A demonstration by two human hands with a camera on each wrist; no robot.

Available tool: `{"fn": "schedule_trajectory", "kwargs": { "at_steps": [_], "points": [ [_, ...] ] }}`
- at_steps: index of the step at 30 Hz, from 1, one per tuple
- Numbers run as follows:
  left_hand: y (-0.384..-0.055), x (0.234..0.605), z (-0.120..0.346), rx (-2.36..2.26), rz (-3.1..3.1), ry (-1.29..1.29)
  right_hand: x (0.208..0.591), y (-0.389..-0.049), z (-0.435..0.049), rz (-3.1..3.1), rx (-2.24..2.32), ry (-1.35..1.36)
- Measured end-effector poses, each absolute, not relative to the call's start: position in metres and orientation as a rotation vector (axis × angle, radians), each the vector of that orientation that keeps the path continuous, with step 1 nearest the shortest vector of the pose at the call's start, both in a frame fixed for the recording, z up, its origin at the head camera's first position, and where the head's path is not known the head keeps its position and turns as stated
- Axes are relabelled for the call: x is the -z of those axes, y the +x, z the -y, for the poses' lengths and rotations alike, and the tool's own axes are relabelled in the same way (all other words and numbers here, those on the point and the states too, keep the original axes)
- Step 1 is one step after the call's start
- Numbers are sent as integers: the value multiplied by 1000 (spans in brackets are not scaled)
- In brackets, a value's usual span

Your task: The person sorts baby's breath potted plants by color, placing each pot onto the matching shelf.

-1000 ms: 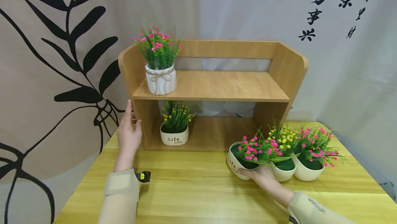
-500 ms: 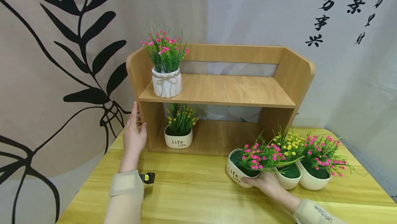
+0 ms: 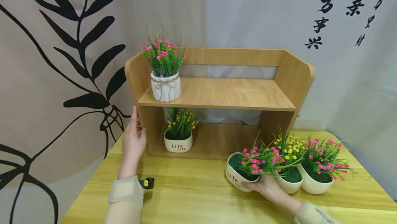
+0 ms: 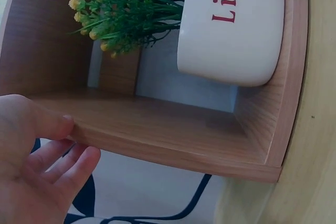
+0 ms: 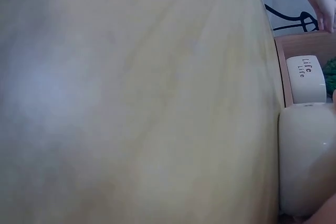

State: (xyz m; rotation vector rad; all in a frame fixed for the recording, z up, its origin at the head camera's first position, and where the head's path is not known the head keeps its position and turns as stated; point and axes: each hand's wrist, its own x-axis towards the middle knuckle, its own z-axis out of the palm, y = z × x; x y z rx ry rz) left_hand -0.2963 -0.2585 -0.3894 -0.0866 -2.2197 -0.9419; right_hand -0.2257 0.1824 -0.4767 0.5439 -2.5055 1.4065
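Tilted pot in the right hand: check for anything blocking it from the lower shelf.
Nothing visible stands between the tilted pot and the lower shelf; the yellow-flowered pot there is toward its left end.

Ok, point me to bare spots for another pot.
Free: upper shelf right of the twine-tied pot; lower shelf's middle, right of its yellow-flowered pot; tabletop between left hand and right hand. Crowded: tabletop's right, where right hand grips a tilted pink-flowered pot beside two flowerpots.
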Motion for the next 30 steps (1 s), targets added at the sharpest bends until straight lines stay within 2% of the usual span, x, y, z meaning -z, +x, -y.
{"fn": "schedule_trajectory", "kwargs": {
  "at_steps": [14, 20, 30],
  "points": [
    [-298, 394, 263, 1028, 2220, -100, 461, -222, -184, 2595, -1257, 543],
    [-297, 400, 272, 1067, 2223, -152, 433, -221, -180, 2728, -1208, 522],
    [-302, 407, 282, 1045, 2190, -260, 379, -223, -183, 2726, -1370, 816]
  ]
}}
